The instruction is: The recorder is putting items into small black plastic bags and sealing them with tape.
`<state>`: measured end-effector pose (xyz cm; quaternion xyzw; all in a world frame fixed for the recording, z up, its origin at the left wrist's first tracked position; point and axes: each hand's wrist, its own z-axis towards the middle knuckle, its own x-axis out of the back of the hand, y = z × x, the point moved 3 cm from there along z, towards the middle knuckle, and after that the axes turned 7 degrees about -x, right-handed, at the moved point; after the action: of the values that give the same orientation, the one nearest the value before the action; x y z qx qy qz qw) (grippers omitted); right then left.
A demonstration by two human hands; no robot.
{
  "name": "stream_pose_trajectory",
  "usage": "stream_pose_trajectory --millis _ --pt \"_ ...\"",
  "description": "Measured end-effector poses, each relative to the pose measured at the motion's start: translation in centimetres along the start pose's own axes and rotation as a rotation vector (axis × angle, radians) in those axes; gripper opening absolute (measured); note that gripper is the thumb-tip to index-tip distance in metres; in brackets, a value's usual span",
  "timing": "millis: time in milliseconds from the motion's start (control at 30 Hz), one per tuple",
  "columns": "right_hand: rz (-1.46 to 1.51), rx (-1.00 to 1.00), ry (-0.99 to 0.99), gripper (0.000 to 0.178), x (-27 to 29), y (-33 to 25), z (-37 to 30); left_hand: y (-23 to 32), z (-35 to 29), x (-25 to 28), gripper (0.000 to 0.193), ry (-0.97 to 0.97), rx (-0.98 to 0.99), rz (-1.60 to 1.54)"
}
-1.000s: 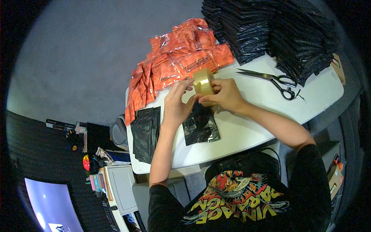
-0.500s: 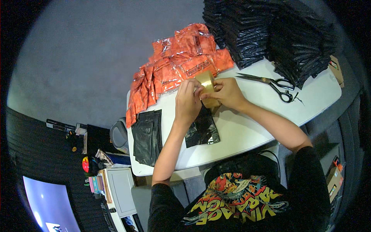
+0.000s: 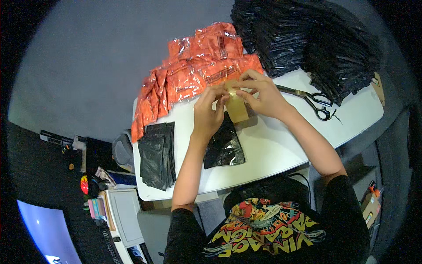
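Observation:
Between my hands, over the white table, is a roll of yellowish packing tape (image 3: 238,110). My left hand (image 3: 208,106) has its fingertips pinched at the roll's upper left edge. From the other side my right hand (image 3: 263,97) meets it, thumb and fingers bent in at the same upper edge. The fingertips nearly touch, and what tape lies between them is hard to make out. Below the roll lies a flat, shiny black plastic bag (image 3: 226,148), partly covered by my left hand and the tape. Left of my forearm sits a stack of black bags (image 3: 154,156).
Clear-wrapped orange packs (image 3: 180,83) are heaped along the white table's (image 3: 281,143) far left edge. A large pile of black bags (image 3: 285,37) fills the back right. Black-handled scissors (image 3: 310,97) lie right of my right hand. A grey chair (image 3: 123,150) stands beyond the left edge.
My fingers have moved from the roll's sides to its upper edge, and the right hand has risen slightly. The roll's broad face now shows. The whole view has shifted a little.

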<state>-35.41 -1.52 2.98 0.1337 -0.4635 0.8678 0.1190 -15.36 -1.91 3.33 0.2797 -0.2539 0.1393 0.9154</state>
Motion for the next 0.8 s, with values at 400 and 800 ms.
stream_pose_trajectory --millis 400,800 --pt "-0.126 -0.019 -0.056 0.012 -0.7 -2.1 -0.6 -0.3 -1.2 1.2 0.034 -0.097 0.013 -0.201" --pt "-0.219 0.002 -0.091 0.008 -1.3 -1.7 -1.0 0.4 -0.8 1.2 0.049 -0.021 0.073 -0.266"
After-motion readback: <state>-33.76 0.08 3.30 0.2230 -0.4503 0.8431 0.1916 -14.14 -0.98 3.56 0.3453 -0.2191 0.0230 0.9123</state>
